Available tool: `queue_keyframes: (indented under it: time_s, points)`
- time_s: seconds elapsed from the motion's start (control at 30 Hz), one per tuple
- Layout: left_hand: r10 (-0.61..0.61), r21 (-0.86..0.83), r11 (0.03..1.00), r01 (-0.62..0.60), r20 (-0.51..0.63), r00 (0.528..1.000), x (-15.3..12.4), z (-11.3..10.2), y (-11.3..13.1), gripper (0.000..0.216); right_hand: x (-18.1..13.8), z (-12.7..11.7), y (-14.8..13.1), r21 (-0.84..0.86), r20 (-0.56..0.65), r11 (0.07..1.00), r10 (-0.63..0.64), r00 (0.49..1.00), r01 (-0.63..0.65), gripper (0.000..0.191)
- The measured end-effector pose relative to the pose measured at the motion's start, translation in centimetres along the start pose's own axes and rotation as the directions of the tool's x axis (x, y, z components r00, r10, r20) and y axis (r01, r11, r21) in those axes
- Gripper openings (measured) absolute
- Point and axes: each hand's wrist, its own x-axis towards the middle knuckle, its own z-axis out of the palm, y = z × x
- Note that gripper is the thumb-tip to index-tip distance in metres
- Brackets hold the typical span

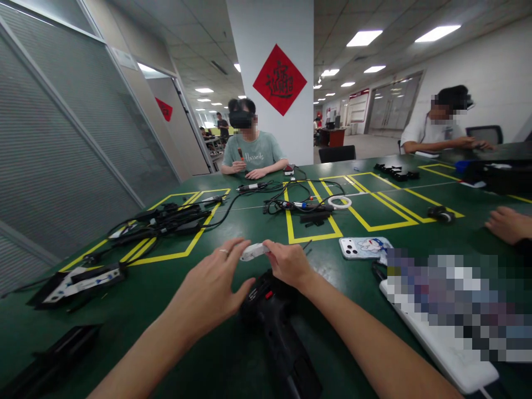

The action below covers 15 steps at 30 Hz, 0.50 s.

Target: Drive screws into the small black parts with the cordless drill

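Note:
My left hand [211,280] and my right hand [288,263] meet over the green table [233,227], both pinching a small white part [254,251] between the fingertips. The left hand wears a ring, and its fingers curl round the part's left end. The right hand grips the right end. Just under my hands lies a black power tool [270,316] with a red button, its body running toward me between my forearms.
A phone in a cartoon case [364,247] lies right of my hands, with a white device [440,343] beyond it. Black parts and cables [166,219] spread to the left. A roll of white tape [339,202] sits mid-table. Two people sit opposite; another person's hand [507,224] rests at right.

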Motion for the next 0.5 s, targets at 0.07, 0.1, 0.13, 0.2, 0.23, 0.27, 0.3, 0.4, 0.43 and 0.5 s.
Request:
queue_keyframes:
  time_s: [0.07, 0.1, 0.13, 0.2, 0.23, 0.27, 0.3, 0.4, 0.43, 0.5]
  points:
    - [0.046, 0.044, 0.998, -0.049, 0.065, 0.997, 2.1, 0.7, 1.9, 0.060, -0.1, 0.1, 0.1, -0.016, -0.005, 0.999, -0.039, 0.999, 0.039, 0.032]
    - [0.027, 0.079, 0.996, -0.033, 0.078, 0.997, 2.9, 1.3, 2.5, 0.054, -0.1, 0.1, 0.2, -0.022, -0.003, 0.998, -0.054, 0.999, 0.054, 0.033]
    - [0.000, 0.114, 0.993, -0.009, 0.079, 0.997, 3.6, 1.9, 2.8, 0.047, -0.1, 0.2, 0.3, -0.025, 0.001, 0.998, -0.064, 0.998, 0.064, 0.034]
    - [-0.034, 0.165, 0.986, 0.021, 0.080, 0.996, 4.4, 2.9, 2.8, 0.035, -0.2, 0.3, 0.3, -0.017, 0.002, 0.998, -0.065, 0.998, 0.065, 0.035]
    - [-0.041, 0.180, 0.983, 0.025, 0.084, 0.996, 4.6, 3.3, 2.5, 0.033, -0.2, 0.4, 0.3, -0.005, -0.008, 0.998, -0.055, 0.998, 0.055, 0.036]
    - [-0.046, 0.189, 0.982, 0.028, 0.089, 0.995, 4.6, 3.5, 2.0, 0.031, -0.2, 0.5, 0.3, 0.014, -0.027, 0.999, -0.039, 0.999, 0.039, 0.036]
    - [-0.060, 0.194, 0.980, 0.041, 0.091, 0.994, 4.5, 3.5, 1.2, 0.029, -0.2, 0.6, 0.3, 0.037, -0.050, 0.999, -0.020, 0.999, 0.022, 0.037]
    - [-0.199, 0.196, 0.964, 0.179, 0.087, 0.976, 2.6, 2.5, -3.1, 0.026, -0.3, 0.8, 0.3, 0.110, -0.102, 0.993, 0.054, 0.993, -0.042, 0.036]
    - [-0.276, 0.191, 0.948, 0.253, 0.104, 0.956, 1.5, 1.8, -5.0, 0.028, -0.3, 0.9, 0.3, 0.125, -0.107, 0.990, 0.082, 0.991, -0.068, 0.035]
    - [-0.405, 0.115, 0.912, 0.393, 0.120, 0.906, -1.0, 0.0, -9.0, 0.034, -0.3, 1.1, 0.2, 0.140, -0.105, 0.983, 0.131, 0.986, -0.116, 0.031]
